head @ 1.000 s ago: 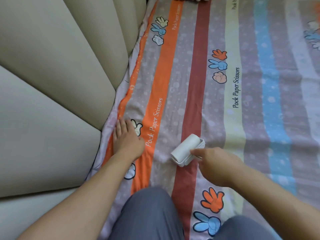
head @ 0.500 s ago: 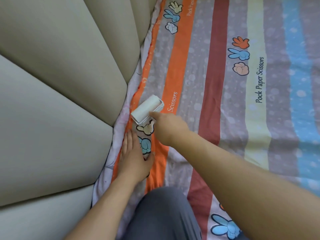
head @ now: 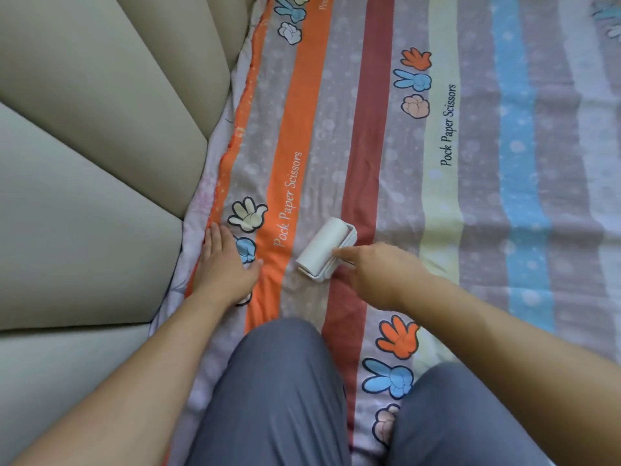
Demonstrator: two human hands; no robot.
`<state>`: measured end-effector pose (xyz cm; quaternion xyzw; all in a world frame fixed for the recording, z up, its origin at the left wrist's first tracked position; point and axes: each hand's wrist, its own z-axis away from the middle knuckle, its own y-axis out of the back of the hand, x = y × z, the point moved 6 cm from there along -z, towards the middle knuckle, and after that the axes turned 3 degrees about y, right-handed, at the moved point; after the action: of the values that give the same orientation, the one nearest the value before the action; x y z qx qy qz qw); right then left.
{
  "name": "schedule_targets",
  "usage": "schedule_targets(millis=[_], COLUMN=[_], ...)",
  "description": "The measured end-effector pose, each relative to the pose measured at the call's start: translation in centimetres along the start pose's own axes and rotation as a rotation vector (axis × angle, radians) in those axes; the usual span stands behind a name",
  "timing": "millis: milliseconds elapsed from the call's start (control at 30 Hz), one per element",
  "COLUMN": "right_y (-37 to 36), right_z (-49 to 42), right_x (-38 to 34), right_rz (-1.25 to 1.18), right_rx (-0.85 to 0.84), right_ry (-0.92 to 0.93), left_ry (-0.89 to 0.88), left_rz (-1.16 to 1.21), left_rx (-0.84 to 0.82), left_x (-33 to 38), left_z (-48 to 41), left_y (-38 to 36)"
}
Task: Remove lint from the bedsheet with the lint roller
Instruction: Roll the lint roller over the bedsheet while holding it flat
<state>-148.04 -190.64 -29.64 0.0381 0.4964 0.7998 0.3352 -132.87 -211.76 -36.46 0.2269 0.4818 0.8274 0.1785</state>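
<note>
Head view — right hand apparently grips lint roller; left hand flat on bedsheet.

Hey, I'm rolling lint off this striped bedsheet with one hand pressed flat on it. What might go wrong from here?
1. The bedsheet shows creases near the left hand. The sticky lint roller may grab and bunch the fabric where that hand does not pin it.
2. The right hand holds the roller slanted across the stripes, so strips could be missed, likely at the edge by the beige padded panel.
</note>
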Motion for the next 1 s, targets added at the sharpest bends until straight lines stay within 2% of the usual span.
schedule_targets(millis=[100, 200, 300, 400, 500, 600, 733, 1000], right_y=[1.0, 4.0, 6.6, 7.2, 5.4, 2.1, -0.4, -3.2], right_z=[3.5, 6.9, 7.0, 2.8, -1.8, -2.7, 0.2, 7.8], right_x=[2.4, 4.0, 4.7, 5.1, 5.4, 5.8, 8.1, 12.3], right_rz=[-0.017, -0.140, -0.185, -0.192, -0.232, -0.218, -0.191, -0.171], right_rx=[-0.131, -0.168, -0.013, 0.192, 0.238, 0.137, 0.092, 0.011], right_ry=[-0.041, -0.064, -0.074, -0.128, -0.137, -0.134, -0.140, -0.148], left_ry=[0.013, -0.137, -0.293, -0.345, -0.310, -0.282, -0.247, -0.153], left_rz=[-0.011, -0.046, -0.082, -0.100, 0.003, 0.046, -0.070, -0.217], left_rx=[0.027, 0.088, 0.021, -0.057, -0.101, -0.096, -0.145, -0.120], left_x=[1.4, 5.2, 9.7, 12.6, 13.2, 12.7, 12.8, 15.8], left_z=[0.6, 1.6, 2.4, 1.8, 0.6, 0.3, 0.8, 3.2], left_y=[1.1, 1.8, 1.1, -0.8, -2.2, -2.5, -3.1, -3.8])
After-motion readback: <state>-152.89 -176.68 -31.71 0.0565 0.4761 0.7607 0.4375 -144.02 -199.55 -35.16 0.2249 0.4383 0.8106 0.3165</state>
